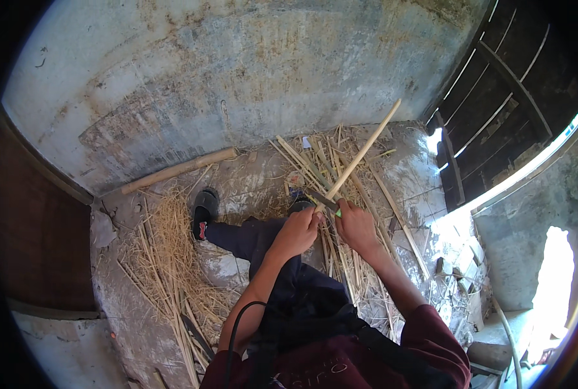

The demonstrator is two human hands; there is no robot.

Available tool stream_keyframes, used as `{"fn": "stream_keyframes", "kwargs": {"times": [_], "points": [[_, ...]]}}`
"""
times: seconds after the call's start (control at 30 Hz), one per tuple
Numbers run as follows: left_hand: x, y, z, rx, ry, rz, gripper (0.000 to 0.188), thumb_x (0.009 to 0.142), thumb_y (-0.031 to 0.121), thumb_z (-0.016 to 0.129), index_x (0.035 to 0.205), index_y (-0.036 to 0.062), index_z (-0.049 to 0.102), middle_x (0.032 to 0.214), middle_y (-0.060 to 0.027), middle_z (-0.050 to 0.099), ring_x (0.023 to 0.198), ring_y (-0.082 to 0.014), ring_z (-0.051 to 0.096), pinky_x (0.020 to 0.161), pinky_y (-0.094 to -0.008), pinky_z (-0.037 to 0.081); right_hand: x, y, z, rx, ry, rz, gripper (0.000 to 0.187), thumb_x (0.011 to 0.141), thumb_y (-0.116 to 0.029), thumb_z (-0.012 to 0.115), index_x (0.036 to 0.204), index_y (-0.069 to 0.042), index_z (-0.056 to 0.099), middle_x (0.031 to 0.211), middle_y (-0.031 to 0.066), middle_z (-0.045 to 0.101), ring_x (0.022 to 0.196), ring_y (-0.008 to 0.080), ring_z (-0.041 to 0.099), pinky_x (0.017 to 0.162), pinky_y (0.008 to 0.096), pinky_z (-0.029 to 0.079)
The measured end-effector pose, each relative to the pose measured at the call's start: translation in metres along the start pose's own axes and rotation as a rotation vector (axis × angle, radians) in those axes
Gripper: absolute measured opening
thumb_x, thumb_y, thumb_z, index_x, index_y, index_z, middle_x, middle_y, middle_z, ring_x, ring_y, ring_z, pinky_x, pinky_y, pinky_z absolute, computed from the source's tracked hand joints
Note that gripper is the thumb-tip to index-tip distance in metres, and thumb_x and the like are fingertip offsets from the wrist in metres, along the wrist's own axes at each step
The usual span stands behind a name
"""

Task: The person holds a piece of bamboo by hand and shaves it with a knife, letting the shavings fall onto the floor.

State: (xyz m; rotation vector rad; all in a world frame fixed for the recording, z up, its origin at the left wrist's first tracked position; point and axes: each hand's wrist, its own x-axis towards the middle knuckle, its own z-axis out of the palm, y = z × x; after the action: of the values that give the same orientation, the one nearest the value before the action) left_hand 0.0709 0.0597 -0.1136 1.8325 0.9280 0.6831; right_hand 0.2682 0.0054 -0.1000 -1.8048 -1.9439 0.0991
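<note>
A long pale bamboo strip (pixel 366 149) slants up and to the right, and its near end runs into the closed fingers of my left hand (pixel 298 231). My right hand (pixel 357 227) is wrapped round the green handle of a knife (pixel 322 198). The dark blade lies across the strip just beyond my left hand. Both hands are close together over my lap. Most of the knife's handle is hidden in my right fist.
Curly shavings (pixel 175 236) and thin strips cover the floor at left. More split bamboo strips (pixel 405 227) lie beyond and right of my hands. A bamboo pole (pixel 178 170) rests by the wall. Rubble (pixel 464 264) sits at right, below a dark wooden door (pixel 496 97).
</note>
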Motion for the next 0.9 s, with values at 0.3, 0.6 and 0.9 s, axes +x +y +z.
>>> {"fn": "stream_keyframes", "kwargs": {"times": [0.3,0.6,0.9], "points": [[0.013,0.005,-0.004,-0.042,-0.092,-0.094,0.026,0.107,0.01,0.05,0.102,-0.0065,0.07,0.101,-0.026,0.075,0.096,-0.0443,0.073,0.089,-0.0488,0.055,0.026,0.024,0.001,-0.325,-0.106,-0.093,0.014,0.088,-0.011,0.064,0.1,-0.003,0.065,0.074,0.0177,0.071,0.067,0.0362,0.074,0.059,0.0483,0.058],[0.016,0.001,0.001,-0.053,-0.125,-0.16,0.03,0.11,0.017,0.05,0.096,-0.0019,0.068,0.081,-0.0184,0.069,0.07,-0.0349,0.067,0.07,-0.0465,0.05,0.081,0.156,-0.051,-0.655,0.13,-0.054,0.008,0.086,-0.011,0.065,0.088,-0.006,0.071,0.077,0.0162,0.071,0.07,0.0351,0.074,0.06,0.0494,0.058],[0.017,-0.007,-0.001,-0.229,-0.097,-0.156,0.035,0.113,0.024,0.05,0.097,0.0009,0.071,0.076,-0.0059,0.062,0.068,-0.0186,0.058,0.067,-0.0396,0.048,0.021,0.027,-0.043,-0.187,-0.16,0.085,0.018,0.084,-0.009,0.063,0.098,-0.003,0.073,0.076,0.0247,0.071,0.073,0.0407,0.075,0.067,0.0518,0.061]]}}
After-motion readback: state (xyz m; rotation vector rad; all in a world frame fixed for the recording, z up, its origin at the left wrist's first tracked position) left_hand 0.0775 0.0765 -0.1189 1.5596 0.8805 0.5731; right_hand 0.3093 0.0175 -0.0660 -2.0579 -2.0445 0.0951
